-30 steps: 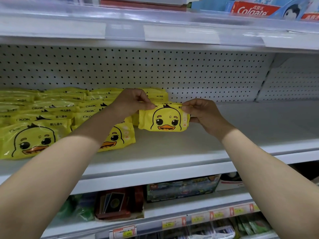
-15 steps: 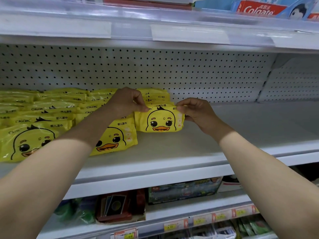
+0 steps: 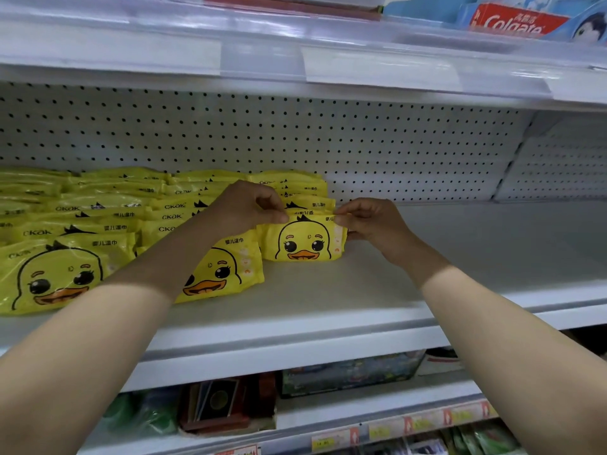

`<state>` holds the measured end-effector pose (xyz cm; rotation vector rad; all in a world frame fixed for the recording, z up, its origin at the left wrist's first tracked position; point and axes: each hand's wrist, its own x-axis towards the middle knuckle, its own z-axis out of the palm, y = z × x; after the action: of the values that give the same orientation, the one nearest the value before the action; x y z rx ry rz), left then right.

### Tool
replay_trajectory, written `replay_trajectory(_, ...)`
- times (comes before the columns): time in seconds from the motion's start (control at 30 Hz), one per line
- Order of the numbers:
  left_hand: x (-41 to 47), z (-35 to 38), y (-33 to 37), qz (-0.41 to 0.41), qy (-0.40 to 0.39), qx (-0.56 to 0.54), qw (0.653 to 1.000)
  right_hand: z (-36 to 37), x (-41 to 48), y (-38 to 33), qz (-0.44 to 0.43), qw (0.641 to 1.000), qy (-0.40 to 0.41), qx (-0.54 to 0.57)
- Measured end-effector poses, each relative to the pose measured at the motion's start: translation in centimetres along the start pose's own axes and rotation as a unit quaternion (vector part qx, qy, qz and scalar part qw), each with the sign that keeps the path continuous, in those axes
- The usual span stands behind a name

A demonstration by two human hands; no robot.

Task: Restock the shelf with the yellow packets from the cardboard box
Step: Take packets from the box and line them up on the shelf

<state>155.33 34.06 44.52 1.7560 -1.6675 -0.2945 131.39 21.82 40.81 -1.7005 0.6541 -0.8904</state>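
You have moved the packet (image 3: 303, 239) down and farther back. A moment ago it was up in the air, and now its bottom edge looks to sit on the shelf (image 3: 443, 257).

On the far left, the rows of packets (image 3: 82, 208) stand one behind the other, with the duck faces to the front. Next comes your left hand (image 3: 249, 208). Its thumb and fingers pinch the top left corner of the packet. The packet stands upright at the front of the row farthest right, with its duck face looking at you. Then comes your right hand (image 3: 368, 221), which pinches the top right corner. Right of that, the shelf is bare and white all the way along. The cardboard box is not in view.

To do this step well, I think you should keep the packet straight. Slide it back until it leans on the packet behind it. Let go of both corners at the same time, slowly, so it does not tip toward you.
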Motion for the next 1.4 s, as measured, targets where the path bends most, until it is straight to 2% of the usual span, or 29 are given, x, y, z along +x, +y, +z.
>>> replay_trajectory(0.17, 0.6, 0.3, 0.0, -0.002, 0.008, -0.006, 1.0, 0.0, 0.3, 0.1, 0.005, 1.0, 0.002, 0.004)
replay_trajectory(0.37, 1.4, -0.1, -0.2, -0.005, 0.023, 0.058, 0.998, 0.7, 1.2, -0.2, 0.005, 1.0, -0.007, -0.014)
replay_trajectory(0.47, 1.3, -0.5, -1.3, -0.029, 0.034, 0.021, 0.999, 0.9, 1.5, 0.1, 0.011, 1.0, -0.013, -0.021)
replay_trajectory(0.63, 1.6, -1.6, -3.0, -0.026, 0.106, -0.032, 0.994, 0.7, 2.8, 0.8, -0.013, 0.996, 0.077, -0.052)
replay_trajectory(1.17, 4.0, -0.7, -2.0, -0.026, 0.028, 0.004, 0.999, 2.4, 3.8, 0.3, 0.068, 0.996, 0.035, 0.049)
replay_trajectory(1.4, 4.2, -0.2, -1.6, -0.006, 0.003, -0.029, 1.0, 2.2, 3.8, 0.2, 0.051, 0.998, 0.02, 0.031)
